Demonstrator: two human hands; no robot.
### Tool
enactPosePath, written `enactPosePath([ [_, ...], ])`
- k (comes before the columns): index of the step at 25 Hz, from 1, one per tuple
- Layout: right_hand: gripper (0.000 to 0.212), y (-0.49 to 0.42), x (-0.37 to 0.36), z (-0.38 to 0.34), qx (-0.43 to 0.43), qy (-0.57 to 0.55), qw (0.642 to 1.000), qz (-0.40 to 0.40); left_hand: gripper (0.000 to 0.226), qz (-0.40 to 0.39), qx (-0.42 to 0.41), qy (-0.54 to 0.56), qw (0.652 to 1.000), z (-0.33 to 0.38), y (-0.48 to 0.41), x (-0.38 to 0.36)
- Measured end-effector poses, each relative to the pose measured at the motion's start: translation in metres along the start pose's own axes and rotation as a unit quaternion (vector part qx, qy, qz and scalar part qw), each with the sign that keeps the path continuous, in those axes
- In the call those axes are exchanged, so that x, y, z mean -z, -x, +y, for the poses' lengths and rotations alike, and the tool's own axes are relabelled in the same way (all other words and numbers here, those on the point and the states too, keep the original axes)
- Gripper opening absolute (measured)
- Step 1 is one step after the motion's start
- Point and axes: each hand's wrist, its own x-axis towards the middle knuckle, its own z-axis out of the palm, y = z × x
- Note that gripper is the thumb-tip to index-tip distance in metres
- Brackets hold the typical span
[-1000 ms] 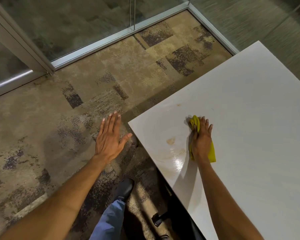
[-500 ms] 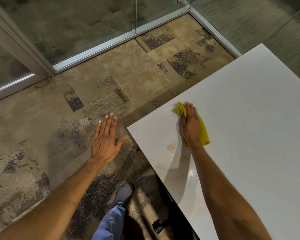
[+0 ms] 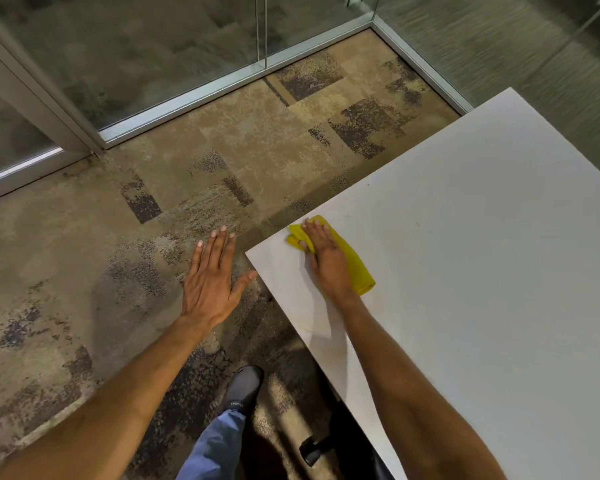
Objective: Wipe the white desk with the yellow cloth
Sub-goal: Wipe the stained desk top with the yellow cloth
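The white desk [image 3: 482, 258] fills the right side of the view, its near-left corner pointing toward the carpet. A folded yellow cloth [image 3: 355, 266] lies flat on the desk close to that corner and its far-left edge. My right hand [image 3: 326, 259] presses palm-down on the cloth, covering its middle, with the fingers pointing away from me. My left hand [image 3: 212, 278] hovers flat over the floor just left of the desk corner, fingers spread, holding nothing.
Patterned brown carpet [image 3: 222, 168] spreads left of the desk. Glass partitions with metal frames [image 3: 187, 95] close off the far side. My shoe and blue trouser leg [image 3: 238, 400] stand below the desk corner, beside a chair caster [image 3: 312, 450].
My right hand has slid the cloth away from me and to the left, from mid-desk toward the corner edge. The brownish stains near the corner no longer show. The left hand stayed put.
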Motion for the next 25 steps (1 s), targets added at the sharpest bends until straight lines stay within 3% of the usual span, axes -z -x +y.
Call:
enactPosePath([
  [4, 0.053, 0.025, -0.013, -0.027, 0.054, -0.007, 0.998, -0.028, 0.091, 0.006, -0.003, 0.005, 1.0, 0.007, -0.002, 0.002],
  [8, 0.047, 0.056, -0.02, -0.045, 0.093, -0.03, 0.993, -0.067, 0.085, 0.009, -0.003, 0.006, 1.0, 0.013, -0.001, 0.002],
  [18, 0.071, 0.155, -0.005, -0.035, 0.106, 0.035, 0.988, -0.105, 0.084, 0.01, -0.001, 0.014, 1.0, 0.024, 0.011, 0.002],
  [23, 0.063, 0.194, 0.024, -0.007, 0.096, 0.027, 0.992, -0.077, 0.084, -0.005, 0.0, 0.005, 1.0, 0.028, 0.021, 0.003],
  [25, 0.081, 0.197, 0.037, 0.009, 0.083, 0.036, 0.993, -0.076, 0.085, -0.008, -0.001, 0.002, 1.0, 0.029, 0.024, 0.005],
])
